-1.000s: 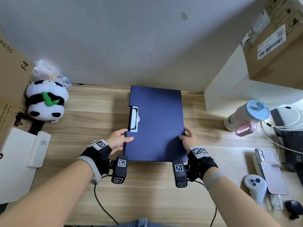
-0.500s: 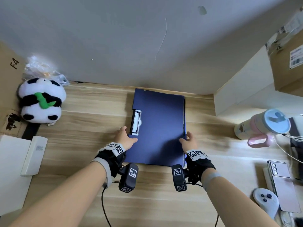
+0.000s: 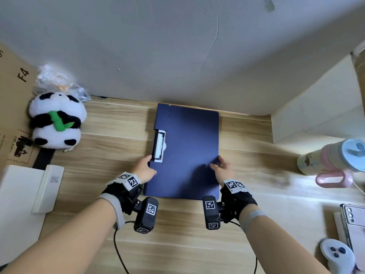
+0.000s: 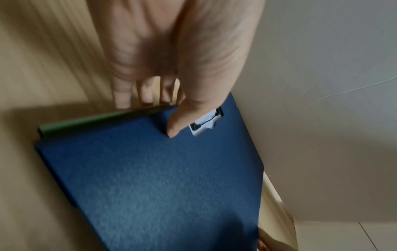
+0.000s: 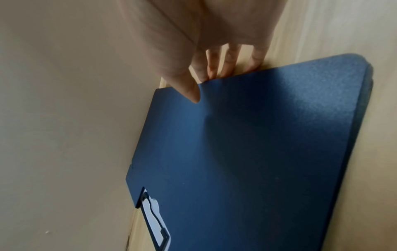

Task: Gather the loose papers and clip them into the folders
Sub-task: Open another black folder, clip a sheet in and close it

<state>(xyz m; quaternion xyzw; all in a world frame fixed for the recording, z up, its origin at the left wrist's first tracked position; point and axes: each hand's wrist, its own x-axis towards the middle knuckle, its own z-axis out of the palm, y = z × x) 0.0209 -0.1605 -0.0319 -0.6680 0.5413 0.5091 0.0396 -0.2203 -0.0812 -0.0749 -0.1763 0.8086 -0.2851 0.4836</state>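
Blue folder [image 3: 187, 153] pushed wallward (both hands [image 3: 145, 169] gripping edges).

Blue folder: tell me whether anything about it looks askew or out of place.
A green edge peeks out from under the blue folder on the side with the clip, by the left hand. Something beneath is not squared up with it. The folder looks closed and undamaged; no paper sticks out.

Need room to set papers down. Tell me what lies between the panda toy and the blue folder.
Only bare wooden desk lies between the panda toy and the blue folder, as the head view shows.
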